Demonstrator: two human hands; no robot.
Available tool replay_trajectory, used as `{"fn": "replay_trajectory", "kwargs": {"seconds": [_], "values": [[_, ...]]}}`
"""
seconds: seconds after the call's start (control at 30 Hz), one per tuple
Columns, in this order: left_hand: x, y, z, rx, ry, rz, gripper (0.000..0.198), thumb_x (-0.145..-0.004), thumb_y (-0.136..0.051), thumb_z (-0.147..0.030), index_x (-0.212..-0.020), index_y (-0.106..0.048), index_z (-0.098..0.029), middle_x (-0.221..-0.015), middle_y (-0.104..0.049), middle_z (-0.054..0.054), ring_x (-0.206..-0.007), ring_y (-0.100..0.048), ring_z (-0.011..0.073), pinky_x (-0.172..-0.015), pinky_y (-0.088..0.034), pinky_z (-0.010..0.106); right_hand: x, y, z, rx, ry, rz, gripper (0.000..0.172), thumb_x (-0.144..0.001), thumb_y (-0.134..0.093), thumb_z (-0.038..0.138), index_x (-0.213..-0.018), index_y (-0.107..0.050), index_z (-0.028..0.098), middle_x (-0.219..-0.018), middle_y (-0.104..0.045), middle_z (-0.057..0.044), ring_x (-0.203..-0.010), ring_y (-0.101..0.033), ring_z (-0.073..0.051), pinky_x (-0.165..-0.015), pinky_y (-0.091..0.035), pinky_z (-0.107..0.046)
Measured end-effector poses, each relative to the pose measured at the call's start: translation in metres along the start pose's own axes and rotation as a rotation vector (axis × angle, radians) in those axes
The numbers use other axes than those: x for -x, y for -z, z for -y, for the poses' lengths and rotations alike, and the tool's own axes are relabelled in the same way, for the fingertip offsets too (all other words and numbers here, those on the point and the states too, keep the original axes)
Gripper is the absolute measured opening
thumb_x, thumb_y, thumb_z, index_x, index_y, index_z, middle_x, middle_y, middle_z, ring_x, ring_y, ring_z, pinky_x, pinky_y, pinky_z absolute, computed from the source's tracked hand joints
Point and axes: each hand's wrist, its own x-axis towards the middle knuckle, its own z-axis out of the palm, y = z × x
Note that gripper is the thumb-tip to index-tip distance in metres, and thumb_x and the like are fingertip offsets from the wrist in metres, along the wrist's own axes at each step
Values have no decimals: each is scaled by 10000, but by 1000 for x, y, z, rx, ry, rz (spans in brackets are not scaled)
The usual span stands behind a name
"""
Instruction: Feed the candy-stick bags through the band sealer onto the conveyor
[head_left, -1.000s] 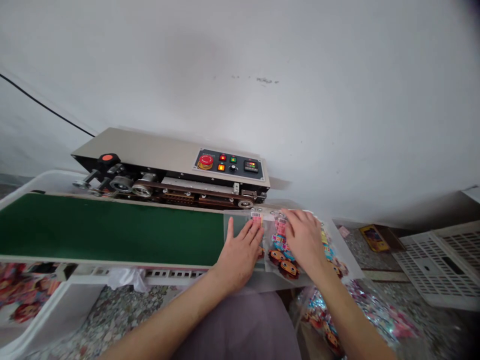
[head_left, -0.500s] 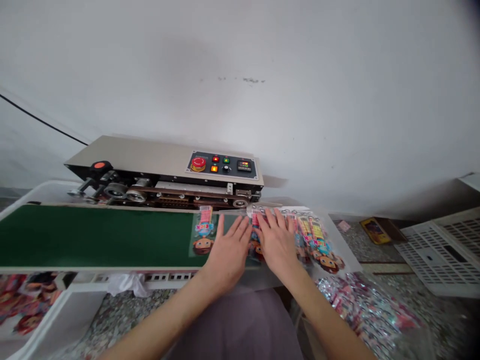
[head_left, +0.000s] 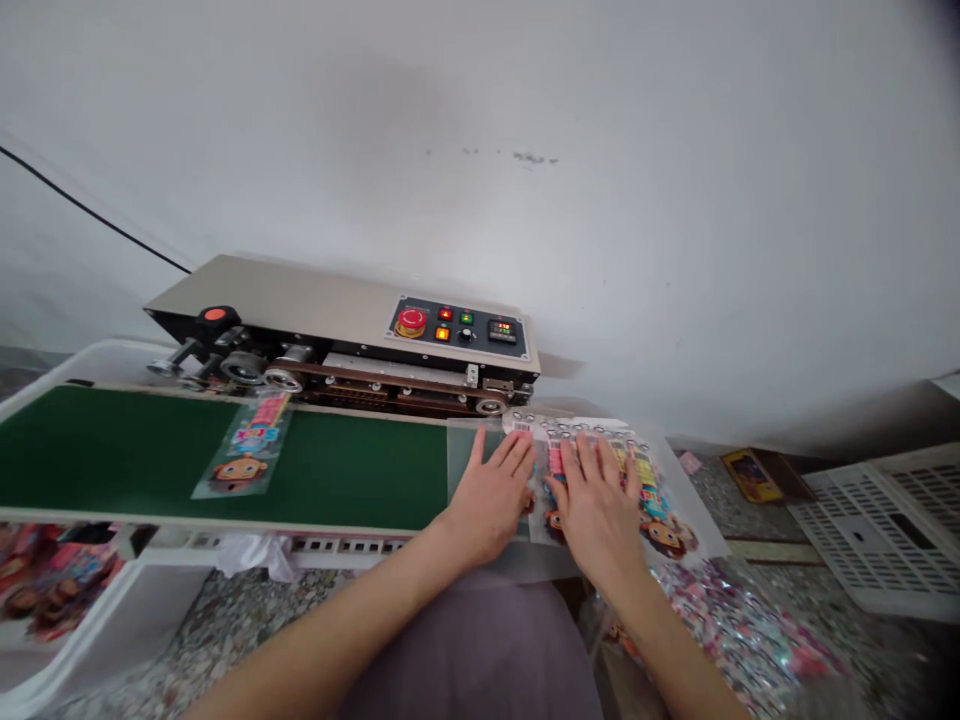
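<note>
My left hand (head_left: 489, 505) lies flat, fingers spread, on a clear plastic packet at the right end of the green conveyor belt (head_left: 360, 465). Most of that packet's printed card is hidden beneath the hand. To its right my right hand (head_left: 602, 515) rests open across several overlapping packets, each with a cartoon-face card inside. A yellow-and-blue packet (head_left: 651, 490) shows beyond its fingers. Further left on the belt, a single packet (head_left: 255, 445) lies at a slant, its top edge at the rollers of the band sealer (head_left: 322, 310).
A white bin (head_left: 127, 620) holding packets stands below the belt at left. Many shiny packets (head_left: 750, 620) are heaped low at right. A white plastic crate (head_left: 862, 530) and a small yellow box (head_left: 750, 475) sit on the floor beyond. The wall (head_left: 600, 200) rises behind the sealer.
The single packet has travelled left along the belt and now lies slanted. Both hands have shifted slightly right, the left onto another packet. The view has moved a little.
</note>
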Motion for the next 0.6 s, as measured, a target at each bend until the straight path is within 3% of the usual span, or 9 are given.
{"fn": "replay_trajectory", "kwargs": {"seconds": [0.13,0.33,0.43,0.6], "values": [[14,-9,9,-14,75,-35,528,-1054,-252,-304,-1552,-345,-156,-1650,-267,89,-1537,-218,246,-1225,-101,647,-5,-1,11,-46,2,31,459,-1003,-497,377,-1418,-563,191,-1539,-476,-123,-1449,-338,-384,-1173,-179,-635],[34,11,28,-60,250,-46,499,-1035,-299,-264,-1485,-470,-130,-1604,-363,135,-1489,-329,317,-1203,-125,684,-26,4,42,-145,-15,81,472,-1018,-464,386,-1418,-557,154,-1537,-473,-140,-1439,-359,-381,-1163,-202,-636],[28,15,14,-43,216,-72,486,-1048,-297,-284,-1471,-490,-142,-1581,-411,130,-1474,-360,312,-1211,-139,664,-22,8,30,-139,-11,29,453,-1026,-439,373,-1392,-581,146,-1518,-495,-145,-1435,-368,-376,-1159,-212,-633],[9,-4,-12,15,22,-88,530,-1064,-290,-410,-1538,-379,-191,-1638,-307,115,-1536,-216,272,-1204,-165,660,-2,1,-14,-43,4,-21,420,-1016,-451,320,-1395,-582,196,-1512,-511,-125,-1438,-357,-367,-1153,-221,-619]]}}
